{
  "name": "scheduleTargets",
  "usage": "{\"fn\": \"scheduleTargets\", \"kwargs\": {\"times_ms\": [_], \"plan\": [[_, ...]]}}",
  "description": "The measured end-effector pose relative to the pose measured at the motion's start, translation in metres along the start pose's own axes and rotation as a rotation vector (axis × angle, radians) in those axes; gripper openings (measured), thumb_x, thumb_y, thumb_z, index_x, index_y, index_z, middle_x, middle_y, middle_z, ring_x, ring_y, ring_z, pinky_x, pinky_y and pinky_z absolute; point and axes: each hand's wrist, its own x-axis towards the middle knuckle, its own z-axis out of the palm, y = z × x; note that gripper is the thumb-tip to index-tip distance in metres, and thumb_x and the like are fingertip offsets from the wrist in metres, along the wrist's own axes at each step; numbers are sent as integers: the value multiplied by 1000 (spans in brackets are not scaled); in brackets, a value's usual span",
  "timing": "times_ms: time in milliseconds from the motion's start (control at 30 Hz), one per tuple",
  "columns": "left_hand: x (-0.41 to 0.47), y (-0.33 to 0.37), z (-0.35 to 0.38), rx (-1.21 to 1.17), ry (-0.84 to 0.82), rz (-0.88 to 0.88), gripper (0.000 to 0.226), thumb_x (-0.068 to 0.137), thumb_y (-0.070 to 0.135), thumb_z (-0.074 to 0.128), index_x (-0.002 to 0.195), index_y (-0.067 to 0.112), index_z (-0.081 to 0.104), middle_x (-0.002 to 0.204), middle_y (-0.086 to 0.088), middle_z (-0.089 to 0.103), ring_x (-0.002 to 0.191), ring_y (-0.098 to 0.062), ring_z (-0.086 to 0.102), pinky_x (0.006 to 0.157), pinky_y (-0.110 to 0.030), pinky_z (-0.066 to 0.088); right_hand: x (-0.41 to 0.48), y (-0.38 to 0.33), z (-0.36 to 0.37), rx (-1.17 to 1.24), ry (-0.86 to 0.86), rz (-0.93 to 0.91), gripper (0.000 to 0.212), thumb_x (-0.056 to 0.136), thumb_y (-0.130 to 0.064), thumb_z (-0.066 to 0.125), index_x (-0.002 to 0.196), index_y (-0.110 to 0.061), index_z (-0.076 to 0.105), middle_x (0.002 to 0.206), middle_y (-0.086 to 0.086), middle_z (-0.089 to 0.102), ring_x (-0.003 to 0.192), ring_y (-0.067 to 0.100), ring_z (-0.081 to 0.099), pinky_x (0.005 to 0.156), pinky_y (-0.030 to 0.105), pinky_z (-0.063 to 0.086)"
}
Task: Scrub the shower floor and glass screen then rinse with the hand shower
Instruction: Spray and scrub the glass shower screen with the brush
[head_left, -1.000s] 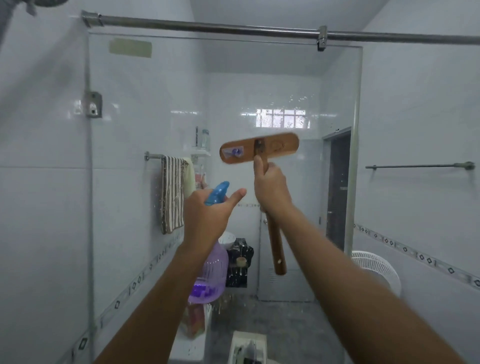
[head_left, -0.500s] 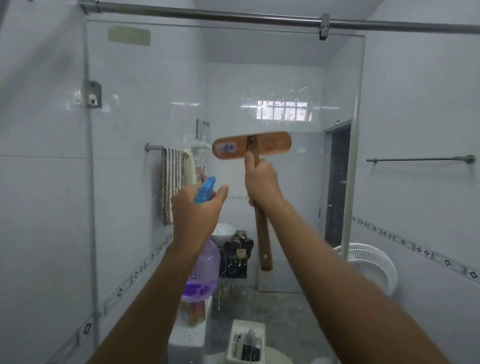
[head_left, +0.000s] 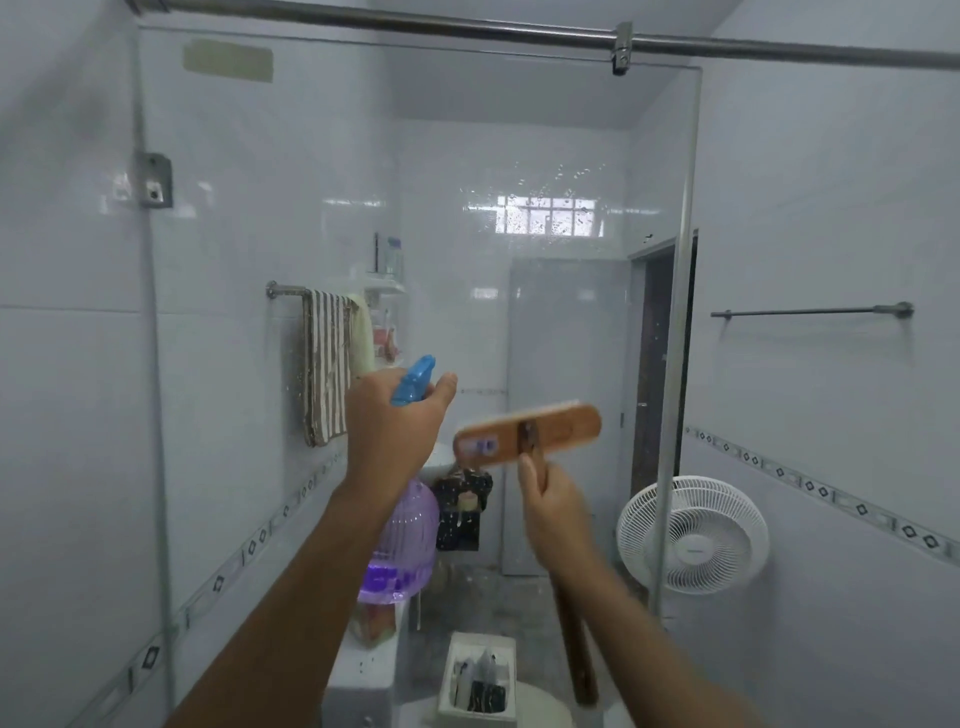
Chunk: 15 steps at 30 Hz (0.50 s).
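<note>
Glass screen stands just beyond the fingers. Left hand grasps the spray bottle by its neck. Right hand clenches the brush handle, head just above the fingers.

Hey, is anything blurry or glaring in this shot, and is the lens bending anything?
Head view: the right hand and wooden brush are motion-smeared, while the left hand with the spray bottle is sharper; a bright window patch glares behind droplets on the glass screen; the top rail looks slightly bowed by the wide-angle lens.
</note>
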Motion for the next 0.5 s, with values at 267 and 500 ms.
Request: {"fn": "scheduleTargets", "kwargs": {"times_ms": [267, 500], "plan": [[-15, 16, 45, -166, -303, -205, 43, 78, 35, 85, 87, -3, 68, 71, -20, 68, 49, -22, 60, 54, -34, 57, 132, -127, -126, 28, 49, 34, 35, 100, -47, 43, 102, -15, 56, 67, 6, 47, 47, 15, 45, 43, 25, 45], [-11, 29, 67, -170, -213, -90, 47, 78, 43, 83, 76, -1, 66, 68, -17, 68, 58, -30, 68, 61, -43, 59, 143, -129, -149, -20, 49, -4, 33, 101, -49, 40, 107, -21, 56, 72, 8, 48, 49, 14, 44, 46, 24, 49]]}}
